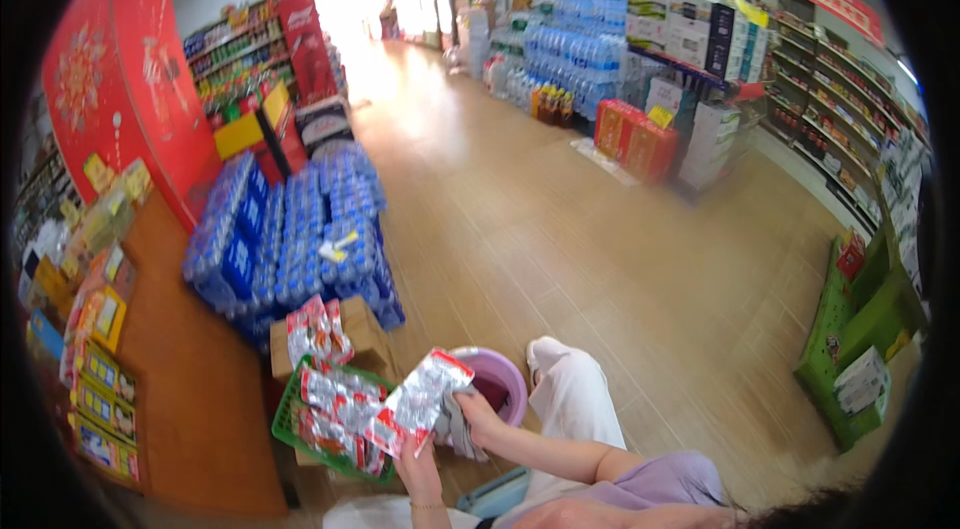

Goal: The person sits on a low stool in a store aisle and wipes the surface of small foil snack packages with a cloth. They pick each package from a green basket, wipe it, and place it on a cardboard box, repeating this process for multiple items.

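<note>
A silver and red foil food packet [429, 398] is in front of me, tilted above a green plastic basket [280, 413]. My left hand [420, 470], with a thin bracelet at the wrist, grips its lower end. At the packet's right side my right hand [480, 418] holds a grey cloth [453, 428] against it. Several similar foil packets [341, 405] lie in the basket. More foil packets [319, 332] rest on a cardboard box [367, 330] behind it. Beyond my right hand stands a pink-purple bucket [514, 382], its inside partly hidden by hand and cloth.
Shrink-wrapped bottled water [300, 244] is stacked at the left, behind a brown wooden counter [199, 379]. Wood-look floor [480, 229] stretches towards a bright doorway. A green plastic stand [862, 349] is at the right. Beneath my arms is a light-blue seat or container [491, 493].
</note>
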Motion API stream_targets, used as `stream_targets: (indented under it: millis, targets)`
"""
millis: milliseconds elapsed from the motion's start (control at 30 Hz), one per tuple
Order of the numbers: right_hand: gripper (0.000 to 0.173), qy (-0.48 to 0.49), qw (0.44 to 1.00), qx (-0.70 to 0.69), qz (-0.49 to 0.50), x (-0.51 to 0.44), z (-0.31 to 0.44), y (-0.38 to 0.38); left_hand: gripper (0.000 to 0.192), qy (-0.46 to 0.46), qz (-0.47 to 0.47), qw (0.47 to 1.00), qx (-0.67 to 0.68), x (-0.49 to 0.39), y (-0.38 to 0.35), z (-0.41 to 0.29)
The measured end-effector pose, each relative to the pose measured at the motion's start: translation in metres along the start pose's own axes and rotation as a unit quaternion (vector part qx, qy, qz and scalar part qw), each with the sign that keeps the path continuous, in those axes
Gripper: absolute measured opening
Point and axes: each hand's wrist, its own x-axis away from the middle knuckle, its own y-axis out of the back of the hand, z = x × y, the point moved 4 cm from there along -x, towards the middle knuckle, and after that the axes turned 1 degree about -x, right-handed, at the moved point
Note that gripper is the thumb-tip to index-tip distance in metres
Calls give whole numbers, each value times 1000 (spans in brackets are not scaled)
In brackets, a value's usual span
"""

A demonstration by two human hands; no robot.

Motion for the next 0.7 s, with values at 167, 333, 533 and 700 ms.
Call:
stream_targets:
  millis: [167, 333, 533, 700]
  targets:
    - [20, 5, 999, 26, 37, 6, 20, -1, 42, 10, 35, 991, 126, -18, -18, -8]
    - [25, 62, 994, 65, 54, 1, 18, 4, 35, 15, -28, 992, 122, -20, -15, -13]
    - [26, 23, 996, 57, 60, -11, 7, 17, 32, 1, -61, 995, 75, -19, -15, -14]
    - [26, 20, 996, 54, 71, -20, 1, 24, 30, -21, -63, 997, 44, -20, -14, -13]
